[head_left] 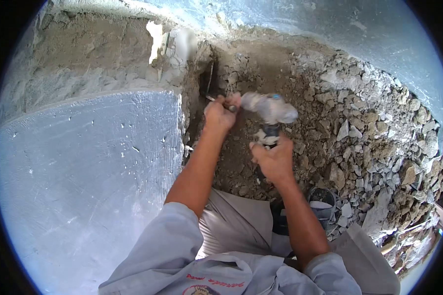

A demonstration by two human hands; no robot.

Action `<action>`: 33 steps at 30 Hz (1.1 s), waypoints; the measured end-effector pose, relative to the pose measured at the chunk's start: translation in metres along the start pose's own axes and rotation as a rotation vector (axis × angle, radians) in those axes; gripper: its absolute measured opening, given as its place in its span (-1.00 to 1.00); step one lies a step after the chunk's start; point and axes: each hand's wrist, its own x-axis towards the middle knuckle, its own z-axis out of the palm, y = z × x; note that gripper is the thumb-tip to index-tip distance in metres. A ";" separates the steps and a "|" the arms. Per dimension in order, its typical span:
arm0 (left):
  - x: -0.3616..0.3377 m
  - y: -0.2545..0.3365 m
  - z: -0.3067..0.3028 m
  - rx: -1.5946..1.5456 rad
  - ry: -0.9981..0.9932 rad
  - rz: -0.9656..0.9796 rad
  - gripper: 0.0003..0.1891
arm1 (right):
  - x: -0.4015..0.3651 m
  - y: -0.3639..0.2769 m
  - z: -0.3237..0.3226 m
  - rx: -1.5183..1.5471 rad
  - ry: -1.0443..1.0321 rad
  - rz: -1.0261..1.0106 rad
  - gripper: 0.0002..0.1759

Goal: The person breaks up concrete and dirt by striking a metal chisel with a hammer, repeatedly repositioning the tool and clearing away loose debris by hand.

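My left hand point(220, 116) is closed around a metal chisel point(232, 108), whose struck end pokes out toward the right. The chisel's other end points left at the broken edge of the concrete slab point(98, 162). In my right hand point(276, 158) is the dark grip of a hammer point(268, 107). Its dusty, pale head is smeared by motion and hangs just right of the chisel. Behind my left hand, a dark gap point(206, 81) with a thin rod runs along the slab's broken side.
Broken rubble point(359, 142) fills the pit to the right. A grey wall-like surface point(339, 24) curves along the top. A white broken piece point(155, 42) stands near the rough ledge point(93, 54) at upper left. My trouser legs point(236, 216) are close below my hands.
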 end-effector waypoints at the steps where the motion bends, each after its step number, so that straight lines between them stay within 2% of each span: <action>1: -0.005 -0.008 0.003 -0.009 -0.021 -0.038 -0.85 | 0.004 -0.019 -0.007 0.039 0.027 0.002 -0.81; 3: -0.014 -0.017 0.011 0.030 0.009 -0.080 -0.86 | 0.015 -0.044 -0.023 0.052 0.079 -0.008 -0.83; 6: 0.001 -0.007 -0.005 0.110 -0.038 -0.037 -0.88 | 0.025 -0.050 -0.049 0.000 0.122 -0.003 -0.83; 7: 0.000 -0.003 -0.003 0.037 0.071 -0.010 -0.83 | 0.026 -0.047 -0.053 0.004 0.118 0.004 -0.82; 10: 0.001 0.008 -0.001 0.029 0.181 0.065 -0.86 | 0.023 -0.030 -0.052 0.066 0.091 0.028 -0.80; 13: 0.014 0.025 -0.012 -0.015 0.172 0.033 -0.87 | 0.020 -0.014 -0.044 0.008 0.074 0.111 -0.77; 17: 0.021 0.032 -0.021 -0.046 0.182 0.066 -0.87 | 0.019 0.014 -0.034 -0.160 -0.017 0.105 -0.71; 20: 0.022 0.033 -0.022 -0.043 0.157 0.074 -0.88 | 0.015 0.009 -0.026 -0.225 -0.022 0.002 -0.67; 26: 0.023 0.028 -0.024 0.000 0.134 0.078 -0.92 | 0.015 0.015 -0.019 -0.266 -0.113 0.059 -0.71; 28: 0.018 0.027 -0.018 0.037 0.156 0.087 -0.92 | 0.016 0.023 -0.019 -0.293 -0.112 0.085 -0.69; 31: 0.022 0.031 -0.025 0.033 0.084 0.032 -0.90 | 0.014 0.017 -0.019 -0.285 -0.096 0.103 -0.68; 33: 0.021 0.028 -0.024 0.029 0.124 0.070 -0.90 | 0.014 0.015 -0.020 -0.276 -0.087 0.105 -0.68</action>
